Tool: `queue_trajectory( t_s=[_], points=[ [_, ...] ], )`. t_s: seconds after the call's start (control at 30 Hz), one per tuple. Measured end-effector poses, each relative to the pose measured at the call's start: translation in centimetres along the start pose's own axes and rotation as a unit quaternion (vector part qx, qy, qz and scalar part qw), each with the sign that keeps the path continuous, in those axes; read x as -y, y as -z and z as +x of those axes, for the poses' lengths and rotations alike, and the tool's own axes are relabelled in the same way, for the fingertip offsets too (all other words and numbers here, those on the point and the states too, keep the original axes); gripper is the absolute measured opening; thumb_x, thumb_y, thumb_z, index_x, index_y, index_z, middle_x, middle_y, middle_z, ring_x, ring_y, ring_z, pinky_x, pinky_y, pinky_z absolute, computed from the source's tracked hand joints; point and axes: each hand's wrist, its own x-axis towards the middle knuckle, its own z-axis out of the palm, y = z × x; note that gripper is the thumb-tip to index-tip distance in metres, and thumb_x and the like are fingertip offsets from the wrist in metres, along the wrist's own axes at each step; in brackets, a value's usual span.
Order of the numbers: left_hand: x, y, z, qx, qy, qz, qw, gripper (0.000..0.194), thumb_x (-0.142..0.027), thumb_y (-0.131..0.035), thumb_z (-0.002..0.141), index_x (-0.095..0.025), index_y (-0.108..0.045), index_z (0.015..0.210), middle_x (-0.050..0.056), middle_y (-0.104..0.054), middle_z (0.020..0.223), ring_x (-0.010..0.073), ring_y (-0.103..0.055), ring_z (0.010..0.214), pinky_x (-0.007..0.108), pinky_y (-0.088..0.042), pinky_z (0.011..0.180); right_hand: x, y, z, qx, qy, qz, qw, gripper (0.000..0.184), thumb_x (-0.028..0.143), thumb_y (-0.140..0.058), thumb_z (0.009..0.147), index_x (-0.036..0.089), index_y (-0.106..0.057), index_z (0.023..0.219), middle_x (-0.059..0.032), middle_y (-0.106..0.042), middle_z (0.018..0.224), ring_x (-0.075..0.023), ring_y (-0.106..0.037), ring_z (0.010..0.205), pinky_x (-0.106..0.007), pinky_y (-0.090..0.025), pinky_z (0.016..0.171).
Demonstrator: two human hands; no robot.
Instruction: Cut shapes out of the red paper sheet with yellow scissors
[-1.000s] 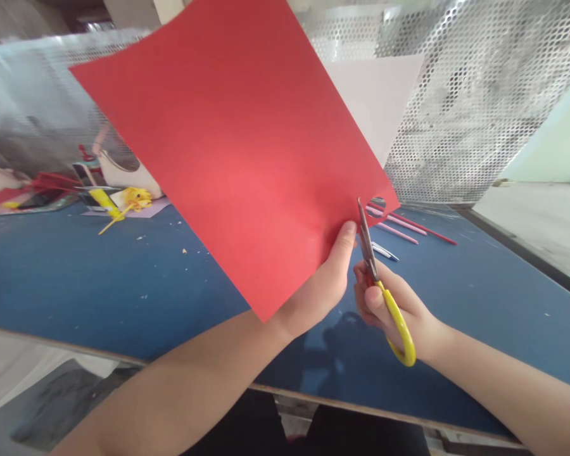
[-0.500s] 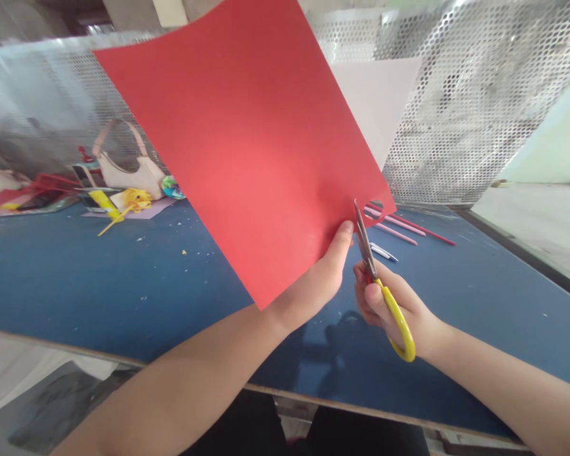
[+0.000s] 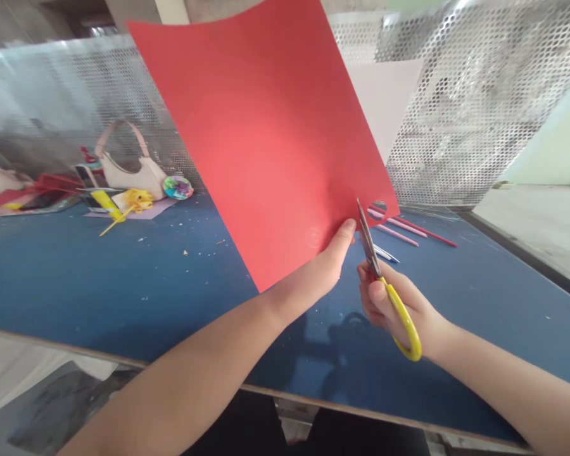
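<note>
My left hand [image 3: 323, 266] pinches the lower edge of a large red sheet of paper [image 3: 270, 133] and holds it up over the blue table [image 3: 123, 278]. My right hand [image 3: 394, 307] grips yellow-handled scissors [image 3: 384, 285]. Their blades point up into the sheet's lower right edge, just right of my left thumb. A small curved cutout [image 3: 379, 208] shows in the sheet near the blade tips.
A white sheet [image 3: 384, 101] leans against the perforated metal screen [image 3: 479, 101] behind the red one. Pink and red sticks [image 3: 408, 227] and a pen [image 3: 384, 253] lie past my hands. A cream handbag [image 3: 133, 166], a colourful paper flower [image 3: 178, 187] and yellow craft bits [image 3: 123, 204] sit far left.
The red sheet has turned clockwise, its left corner swinging up and right, uncovering the handbag and paper flower. Both hands have hardly shifted; the scissors stay at the sheet's edge.
</note>
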Motion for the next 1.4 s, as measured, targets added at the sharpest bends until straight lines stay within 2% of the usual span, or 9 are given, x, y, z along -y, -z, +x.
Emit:
queue_trajectory(
  t_s=[0.1,0.27,0.5,0.67,0.77,0.9,1.07,1.27,1.4],
  points=[
    [0.1,0.0,0.4,-0.054,-0.003,-0.011,0.998,0.060,-0.082,-0.054,0.092,-0.028,-0.079,0.101,0.003,-0.080,0.107,0.0283,-0.074,0.111,0.051,-0.053,0.116,0.2,0.1,0.0,0.000,-0.008,-0.003,1.000,0.049,0.076,-0.054,0.100,0.027,-0.047,0.100,0.0086,-0.035,0.067,-0.0101,-0.032,0.050,-0.025,-0.029,0.043],
    [0.0,0.0,0.4,-0.063,-0.019,-0.001,0.998,0.060,-0.081,-0.055,0.093,-0.025,-0.076,0.085,0.004,-0.079,0.096,0.0273,-0.075,0.106,0.050,-0.053,0.117,0.6,0.1,-0.1,-0.002,-0.017,-0.006,1.000,0.052,0.078,-0.054,0.099,0.026,-0.046,0.101,0.0088,-0.034,0.068,-0.0095,-0.032,0.051,-0.023,-0.029,0.043],
    [-0.4,0.4,0.4,-0.027,0.001,-0.038,0.999,0.053,-0.076,-0.057,0.095,-0.027,-0.079,0.093,0.002,-0.081,0.103,0.0272,-0.076,0.108,0.050,-0.056,0.115,1.0,0.2,0.1,-0.002,-0.025,-0.013,1.000,0.056,0.081,-0.055,0.096,0.026,-0.046,0.099,0.0084,-0.036,0.067,-0.0095,-0.032,0.050,-0.024,-0.027,0.042],
    [-0.8,0.7,0.3,-0.044,-0.043,-0.055,0.997,0.040,-0.065,-0.062,0.098,-0.031,-0.080,0.109,-0.001,-0.081,0.120,0.0251,-0.073,0.124,0.044,-0.054,0.120,1.5,0.4,0.1,-0.007,-0.036,-0.015,0.999,0.057,0.082,-0.055,0.095,0.026,-0.047,0.099,0.0088,-0.034,0.065,-0.0092,-0.032,0.049,-0.023,-0.027,0.042],
    [-1.1,1.1,0.2,-0.033,-0.037,-0.057,0.997,0.042,-0.066,-0.060,0.099,-0.031,-0.082,0.107,-0.002,-0.082,0.117,0.0245,-0.073,0.123,0.043,-0.054,0.120,1.6,0.5,0.2,-0.007,-0.041,-0.013,0.999,0.057,0.082,-0.055,0.096,0.026,-0.047,0.100,0.0088,-0.034,0.066,-0.0092,-0.032,0.049,-0.024,-0.027,0.042],
    [-1.6,1.6,0.3,-0.032,-0.013,-0.044,0.998,0.040,-0.067,-0.065,0.096,-0.031,-0.082,0.094,-0.001,-0.083,0.111,0.0250,-0.076,0.115,0.044,-0.051,0.121,1.4,1.0,0.3,0.016,-0.041,-0.009,0.999,0.057,0.082,-0.054,0.096,0.025,-0.047,0.099,0.0086,-0.034,0.067,-0.0096,-0.031,0.051,-0.024,-0.032,0.043],
    [-1.5,1.9,1.1,0.005,0.028,-0.040,0.999,0.040,-0.064,-0.067,0.094,-0.027,-0.080,0.096,0.004,-0.083,0.107,0.0268,-0.076,0.106,0.042,-0.058,0.108,1.2,1.5,0.4,0.036,-0.043,-0.018,0.998,0.056,0.080,-0.053,0.097,0.025,-0.047,0.100,0.0080,-0.035,0.069,-0.0099,-0.032,0.053,-0.024,-0.036,0.043],
    [-1.5,2.4,1.6,-0.007,-0.004,-0.027,1.000,0.036,-0.060,-0.068,0.094,-0.026,-0.077,0.085,0.002,-0.081,0.097,0.0223,-0.075,0.095,0.037,-0.058,0.101,1.2,1.5,0.4,0.037,-0.035,-0.029,0.998,0.055,0.079,-0.052,0.098,0.025,-0.047,0.100,0.0081,-0.036,0.068,-0.0097,-0.032,0.051,-0.024,-0.036,0.043],
    [-1.9,2.9,1.7,0.029,0.018,-0.020,0.999,0.037,-0.060,-0.068,0.094,-0.025,-0.078,0.086,0.004,-0.081,0.095,0.0228,-0.075,0.091,0.038,-0.060,0.096,1.4,1.5,0.4,0.036,-0.036,-0.033,0.998,0.054,0.079,-0.052,0.099,0.025,-0.047,0.100,0.0086,-0.036,0.067,-0.0090,-0.029,0.050,-0.024,-0.034,0.042]
  ],
)
